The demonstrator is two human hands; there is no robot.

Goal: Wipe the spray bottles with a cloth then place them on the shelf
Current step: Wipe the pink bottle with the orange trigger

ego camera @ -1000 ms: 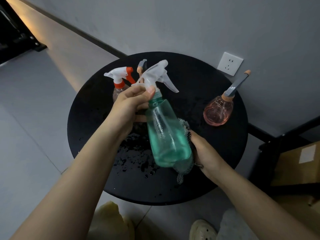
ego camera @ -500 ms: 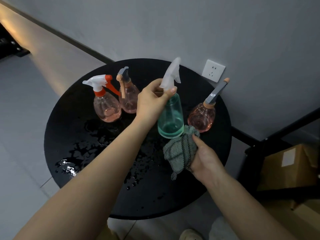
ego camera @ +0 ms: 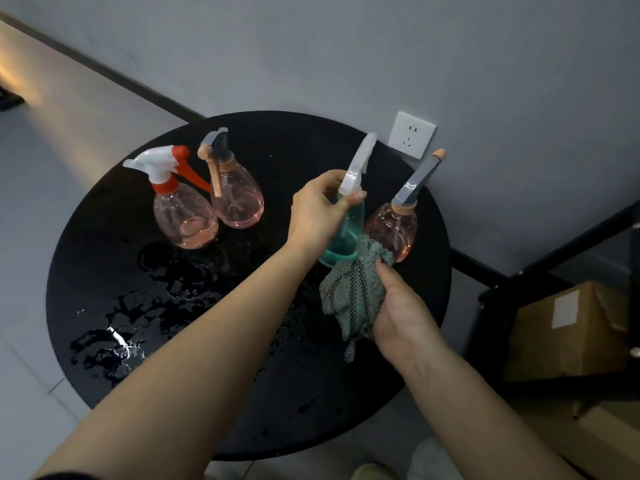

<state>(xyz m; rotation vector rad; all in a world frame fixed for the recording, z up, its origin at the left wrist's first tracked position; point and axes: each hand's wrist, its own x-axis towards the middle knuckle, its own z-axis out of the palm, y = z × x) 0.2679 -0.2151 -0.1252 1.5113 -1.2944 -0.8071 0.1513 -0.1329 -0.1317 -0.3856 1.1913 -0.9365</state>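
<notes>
My left hand [ego camera: 318, 209] grips the neck of a green spray bottle [ego camera: 343, 237] with a white trigger head, holding it upright over the round black table [ego camera: 173, 341]. In my right hand [ego camera: 401, 306] is a bunched grey-green cloth [ego camera: 353, 289], pressed against the bottle's lower right side. Three pink spray bottles stand on the table: one with a white and red trigger [ego camera: 183, 216] at the left, one with a grey and tan head [ego camera: 235, 199] beside it, and one with a long grey nozzle [ego camera: 394, 226] just right of the green bottle.
Water is spilled over the left and middle of the tabletop [ego camera: 114, 344]. A white wall socket [ego camera: 411, 134] sits on the grey wall behind. At the right stands a black metal shelf frame [ego camera: 554, 258] with a cardboard box [ego camera: 568, 330] on it.
The green bottle went from tilted toward me to upright and farther away. The cloth came off its base and now sits against its lower side. The view swung right.
</notes>
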